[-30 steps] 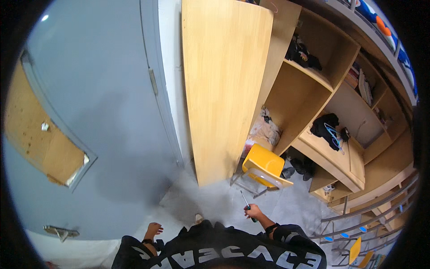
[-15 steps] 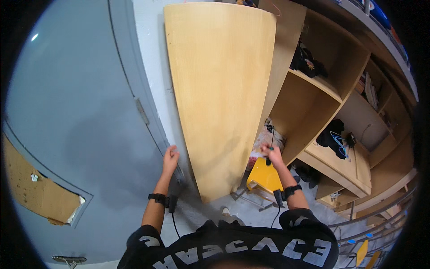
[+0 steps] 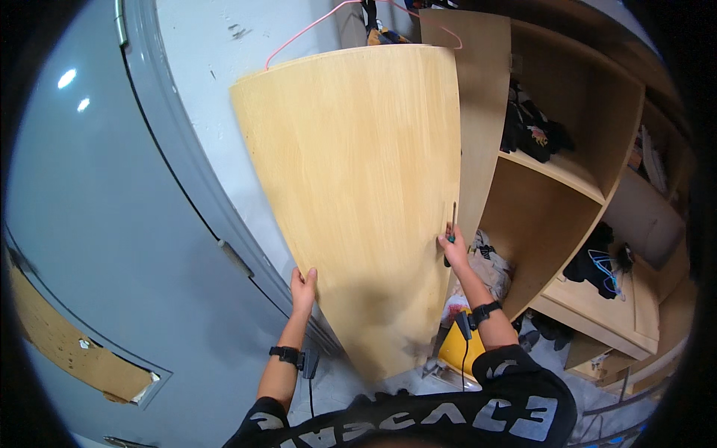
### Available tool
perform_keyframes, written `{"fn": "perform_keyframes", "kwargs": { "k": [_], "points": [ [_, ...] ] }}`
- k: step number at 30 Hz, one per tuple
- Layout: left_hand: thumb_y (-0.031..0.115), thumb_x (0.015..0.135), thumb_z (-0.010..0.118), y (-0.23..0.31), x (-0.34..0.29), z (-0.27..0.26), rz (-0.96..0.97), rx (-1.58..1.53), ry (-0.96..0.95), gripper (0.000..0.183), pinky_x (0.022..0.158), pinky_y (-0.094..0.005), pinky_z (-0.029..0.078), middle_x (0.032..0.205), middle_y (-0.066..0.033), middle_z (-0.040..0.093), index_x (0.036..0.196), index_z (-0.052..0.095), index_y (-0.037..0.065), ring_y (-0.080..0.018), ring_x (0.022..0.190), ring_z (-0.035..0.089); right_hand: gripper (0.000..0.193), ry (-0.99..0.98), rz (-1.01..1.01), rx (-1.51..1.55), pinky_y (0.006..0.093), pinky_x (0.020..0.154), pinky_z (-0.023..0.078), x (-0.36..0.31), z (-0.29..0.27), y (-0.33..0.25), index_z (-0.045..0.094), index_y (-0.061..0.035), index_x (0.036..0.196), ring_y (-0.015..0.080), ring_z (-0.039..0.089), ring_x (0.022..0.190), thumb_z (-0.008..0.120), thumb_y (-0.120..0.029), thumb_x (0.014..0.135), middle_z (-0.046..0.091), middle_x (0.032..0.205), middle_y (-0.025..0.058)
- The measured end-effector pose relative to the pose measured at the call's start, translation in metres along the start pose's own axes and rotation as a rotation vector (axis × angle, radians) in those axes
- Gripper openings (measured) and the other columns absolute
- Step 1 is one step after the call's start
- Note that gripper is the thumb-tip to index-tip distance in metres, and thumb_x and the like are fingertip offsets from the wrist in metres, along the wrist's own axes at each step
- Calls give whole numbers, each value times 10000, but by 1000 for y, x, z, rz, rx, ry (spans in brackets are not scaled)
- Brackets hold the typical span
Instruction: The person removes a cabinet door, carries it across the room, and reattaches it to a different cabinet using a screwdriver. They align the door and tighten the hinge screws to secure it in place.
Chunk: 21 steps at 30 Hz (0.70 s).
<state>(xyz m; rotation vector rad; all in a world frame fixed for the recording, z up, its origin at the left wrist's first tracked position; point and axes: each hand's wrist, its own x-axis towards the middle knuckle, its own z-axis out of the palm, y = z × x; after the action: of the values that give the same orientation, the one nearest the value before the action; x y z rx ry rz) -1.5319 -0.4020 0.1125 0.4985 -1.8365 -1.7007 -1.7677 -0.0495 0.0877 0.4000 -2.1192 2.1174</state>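
Observation:
A tall pale wooden panel [image 3: 358, 187], like a cupboard door, leans upright in front of me. My left hand [image 3: 303, 290] is closed on its left edge, low down. At the right edge my right hand [image 3: 457, 250] is wrapped round a screwdriver [image 3: 454, 212], its thin shaft pointing up and its dark handle partly hidden. Fingers of that same hand also rest against the panel's edge.
A grey door [image 3: 112, 224] stands at left beside a white wall [image 3: 202, 67]. On the right is an open wooden wardrobe [image 3: 553, 187] with clothes, next to a desk. A yellow stool [image 3: 457, 345] is low at right. A pink hanger [image 3: 310, 26] shows above the panel.
My hands have come onto the panel's two edges; before, both were apart from it. The view has shifted, and the panel now looks wider and more tilted. The screwdriver stays in my right hand.

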Motion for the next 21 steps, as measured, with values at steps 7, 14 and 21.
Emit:
{"fn": "perform_keyframes", "kwargs": {
  "k": [7, 14, 21],
  "points": [
    [278, 936, 608, 3, -5, -1, 54, -30, -49, 418, 906, -311, 434, 1147, -106, 613, 1211, 523, -25, -170, 1033, 559, 358, -2, 77, 45, 292, 893, 432, -2, -11, -3, 554, -1, 1199, 150, 561, 966, 630, -133, 875, 606, 1054, 42],
    [323, 949, 585, -4, -49, -17, -97, -55, -58, 445, 918, -298, 413, 1175, -74, 588, 1230, 521, -15, -169, 1061, 540, 363, -162, 194, 244, 277, 841, 457, -40, -36, -13, 575, -5, 1203, 133, 579, 919, 644, -156, 880, 639, 1019, 31],
    [319, 867, 702, -16, -108, -38, -107, -222, -229, 526, 941, -316, 405, 1155, -77, 587, 1212, 523, -37, -185, 1070, 530, 412, -95, 213, 297, 276, 861, 456, -87, -62, -19, 569, 6, 1205, 151, 582, 948, 685, -180, 855, 641, 1058, 58]
  ]
}}
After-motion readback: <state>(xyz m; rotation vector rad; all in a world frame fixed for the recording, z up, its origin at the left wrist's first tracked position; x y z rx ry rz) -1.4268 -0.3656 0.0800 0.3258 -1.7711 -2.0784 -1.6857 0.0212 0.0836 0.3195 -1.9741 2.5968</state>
